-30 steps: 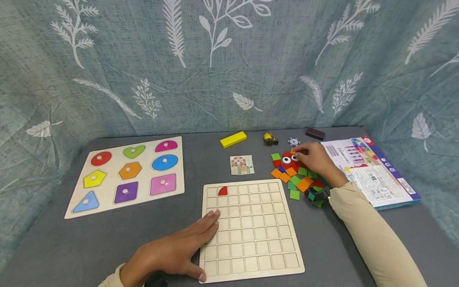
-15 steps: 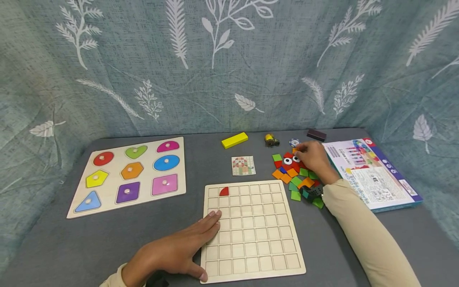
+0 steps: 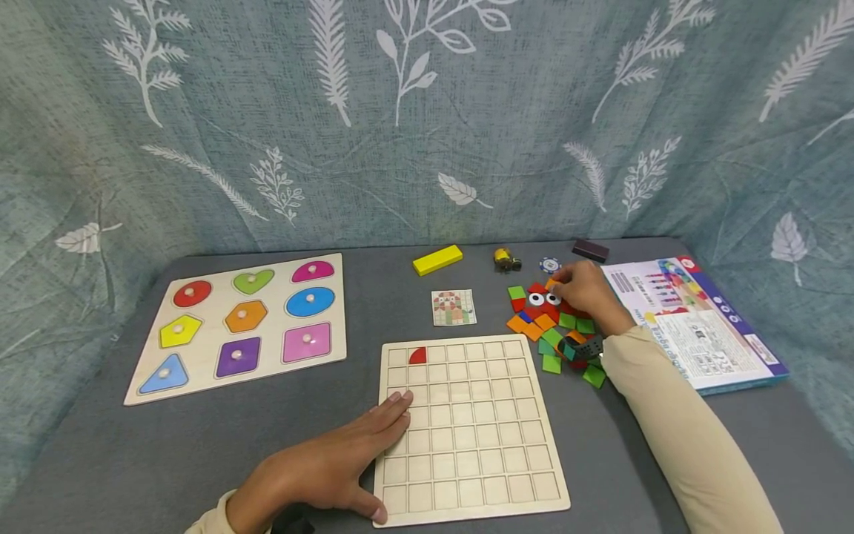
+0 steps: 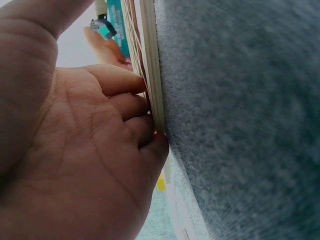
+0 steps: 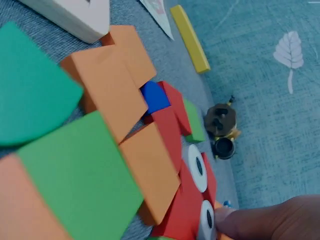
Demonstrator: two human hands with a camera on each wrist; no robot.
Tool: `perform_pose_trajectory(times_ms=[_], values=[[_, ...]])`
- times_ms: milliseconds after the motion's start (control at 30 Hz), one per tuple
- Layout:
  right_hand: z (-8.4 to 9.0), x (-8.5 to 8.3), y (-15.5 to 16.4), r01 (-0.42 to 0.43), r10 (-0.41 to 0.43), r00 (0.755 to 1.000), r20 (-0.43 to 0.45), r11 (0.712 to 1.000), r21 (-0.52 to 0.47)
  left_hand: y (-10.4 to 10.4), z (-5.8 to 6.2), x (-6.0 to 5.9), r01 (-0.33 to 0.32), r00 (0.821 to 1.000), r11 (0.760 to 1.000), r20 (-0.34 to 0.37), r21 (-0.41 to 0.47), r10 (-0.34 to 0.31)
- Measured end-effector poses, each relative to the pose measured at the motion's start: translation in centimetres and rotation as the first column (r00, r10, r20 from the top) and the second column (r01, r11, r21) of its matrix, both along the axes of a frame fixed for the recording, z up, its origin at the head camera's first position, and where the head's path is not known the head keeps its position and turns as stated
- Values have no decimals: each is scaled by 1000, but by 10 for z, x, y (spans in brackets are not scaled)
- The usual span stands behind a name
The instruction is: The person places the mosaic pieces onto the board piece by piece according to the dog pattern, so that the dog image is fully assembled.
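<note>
With one red tile seated in the grid board and every other cell unfilled, my left hand lies flat on the board edge while my right hand fingers the tile pile; its grip I cannot tell.

The head view looks forward and down over the whole grey table, while each wrist view sits low and close, the left sharing the grid board, the right the coloured tiles.
</note>
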State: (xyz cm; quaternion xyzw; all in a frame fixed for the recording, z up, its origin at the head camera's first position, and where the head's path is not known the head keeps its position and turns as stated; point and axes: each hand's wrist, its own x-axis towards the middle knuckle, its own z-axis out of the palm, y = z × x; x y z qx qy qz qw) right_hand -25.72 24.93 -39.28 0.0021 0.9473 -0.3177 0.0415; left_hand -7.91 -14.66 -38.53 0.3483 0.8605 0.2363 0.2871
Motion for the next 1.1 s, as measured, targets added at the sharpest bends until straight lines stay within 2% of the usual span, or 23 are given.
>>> perform_pose_trajectory(times_ms=[67, 300, 533, 867, 1100], values=[[1, 1, 0, -1, 1, 1000, -10, 1000, -6, -1, 0, 0, 2, 1000, 1000, -4, 5, -2], [0, 7, -2, -19, 13, 991, -132, 999, -41, -1, 0, 0, 14, 1000, 1000, -8, 7, -14], [6, 16, -13, -117, 106, 987, -124, 989, -88, -3, -1, 2, 19, 1000, 1000, -21, 19, -18], [12, 28, -44, -202, 199, 973, -115, 979, -20, -1, -1, 2, 23, 1000, 999, -7, 31, -22], [8, 35, -63, -321, 303, 942, -143, 939, -125, -2, -1, 2, 28, 999, 999, -18, 31, -28]])
